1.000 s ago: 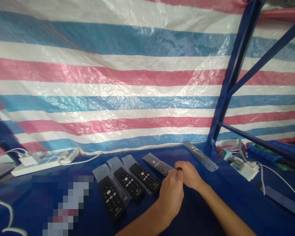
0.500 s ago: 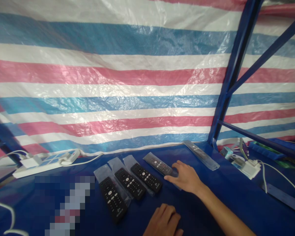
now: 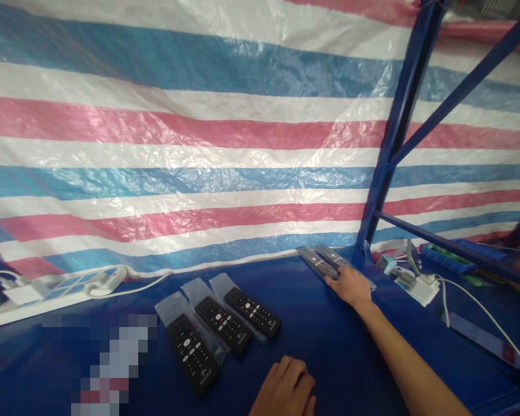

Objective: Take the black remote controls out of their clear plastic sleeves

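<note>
My right hand grips the near end of a bagged remote control at the back right of the blue table; its thumb is on the left side and the hand hides the lower part. Close beside it on the right lies another bagged remote control, partly covered by my fingers. My left hand rests on the table at the bottom, loosely bent and holding nothing visible. To its left are three black remotes, the left one, the middle one and the right one, each partly in a clear bag.
A white power strip with plugs and a cable lies at the back left. Chargers and white cables sit on the right. A blue metal post rises before a striped tarp. One patch at lower left is pixelated.
My hands have come apart from the bagged remote. My right hand has carried it back and right, alongside the other bagged one. My left hand has dropped toward me onto the table.
</note>
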`<state>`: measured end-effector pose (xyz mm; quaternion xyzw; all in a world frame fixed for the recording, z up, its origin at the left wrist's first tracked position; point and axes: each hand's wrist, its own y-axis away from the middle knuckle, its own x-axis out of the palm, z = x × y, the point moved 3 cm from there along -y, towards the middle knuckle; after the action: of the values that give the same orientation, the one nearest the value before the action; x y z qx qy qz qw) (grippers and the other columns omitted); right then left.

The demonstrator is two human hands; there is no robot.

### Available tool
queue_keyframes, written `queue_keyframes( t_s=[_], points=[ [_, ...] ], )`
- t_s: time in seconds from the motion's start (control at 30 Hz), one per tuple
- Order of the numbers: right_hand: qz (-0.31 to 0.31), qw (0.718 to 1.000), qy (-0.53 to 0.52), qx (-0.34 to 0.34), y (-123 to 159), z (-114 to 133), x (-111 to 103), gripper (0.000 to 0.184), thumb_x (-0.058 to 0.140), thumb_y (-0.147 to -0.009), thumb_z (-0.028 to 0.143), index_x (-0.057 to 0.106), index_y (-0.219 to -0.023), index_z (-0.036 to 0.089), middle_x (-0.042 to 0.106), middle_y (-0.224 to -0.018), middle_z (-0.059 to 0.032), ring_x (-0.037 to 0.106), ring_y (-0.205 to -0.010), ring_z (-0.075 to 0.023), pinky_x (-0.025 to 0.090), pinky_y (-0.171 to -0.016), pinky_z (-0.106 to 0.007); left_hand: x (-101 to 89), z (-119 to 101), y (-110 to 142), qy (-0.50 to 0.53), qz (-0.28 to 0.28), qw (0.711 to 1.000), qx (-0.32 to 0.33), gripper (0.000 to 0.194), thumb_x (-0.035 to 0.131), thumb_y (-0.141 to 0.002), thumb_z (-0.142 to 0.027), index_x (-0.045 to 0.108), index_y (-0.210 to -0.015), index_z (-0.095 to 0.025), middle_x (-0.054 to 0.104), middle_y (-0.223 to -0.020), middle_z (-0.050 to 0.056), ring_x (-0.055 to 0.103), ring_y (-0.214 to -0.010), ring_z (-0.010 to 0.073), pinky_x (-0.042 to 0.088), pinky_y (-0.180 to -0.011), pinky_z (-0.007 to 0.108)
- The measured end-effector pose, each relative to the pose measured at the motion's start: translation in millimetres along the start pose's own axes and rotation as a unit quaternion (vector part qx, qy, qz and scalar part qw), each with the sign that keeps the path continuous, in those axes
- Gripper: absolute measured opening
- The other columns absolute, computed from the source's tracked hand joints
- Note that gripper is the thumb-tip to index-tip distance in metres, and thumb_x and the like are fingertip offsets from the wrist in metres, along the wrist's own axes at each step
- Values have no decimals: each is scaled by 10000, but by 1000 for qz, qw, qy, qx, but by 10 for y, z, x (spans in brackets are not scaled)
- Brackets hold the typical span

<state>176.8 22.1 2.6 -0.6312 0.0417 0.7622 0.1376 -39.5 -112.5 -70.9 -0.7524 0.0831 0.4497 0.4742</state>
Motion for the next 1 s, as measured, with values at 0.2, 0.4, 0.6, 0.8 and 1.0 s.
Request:
queue_keyframes(
  t_s=[0.2,0.4,0.6,0.8,1.0],
  points=[
    [-27,999,22,14,24,-10,-54,391,507,-866,465,655,-1033,143,625,-1119,-195,615,-1023,-323,462,-789,-386,15,-1,0,-5,30,1000,4,82,511,-842,-179,563,-885,-224,618,-843,1,569,-767,138,467,-676,239],
    [-75,985,-37,-150,350,511,-22,297,462,-913,411,647,-957,183,642,-1024,-106,627,-911,-233,437,-767,-307,-158,40,-72,-28,13,999,-12,122,470,-845,-166,580,-856,-219,615,-816,9,564,-750,147,463,-656,252],
    [71,946,-68,-309,812,1085,105,365,567,-800,561,661,-827,209,660,-878,-44,639,-793,-201,403,-667,-272,-611,392,-171,-165,27,970,-173,247,383,-902,-159,624,-873,-207,630,-859,45,574,-833,201,460,-790,350],
    [97,943,-39,-317,890,1156,120,412,606,-733,602,672,-809,203,674,-882,-60,651,-799,-230,412,-663,-284,-722,608,-219,-184,168,931,-265,231,427,-886,-160,656,-904,-186,637,-972,68,558,-965,234,449,-849,380],
    [95,940,-28,-326,896,1185,139,315,591,-736,503,680,-769,202,711,-835,-69,670,-776,-243,426,-648,-291,-684,509,-290,-152,240,912,-295,284,390,-898,-138,670,-942,-158,634,-1041,93,538,-1039,254,437,-909,420]
  ],
)
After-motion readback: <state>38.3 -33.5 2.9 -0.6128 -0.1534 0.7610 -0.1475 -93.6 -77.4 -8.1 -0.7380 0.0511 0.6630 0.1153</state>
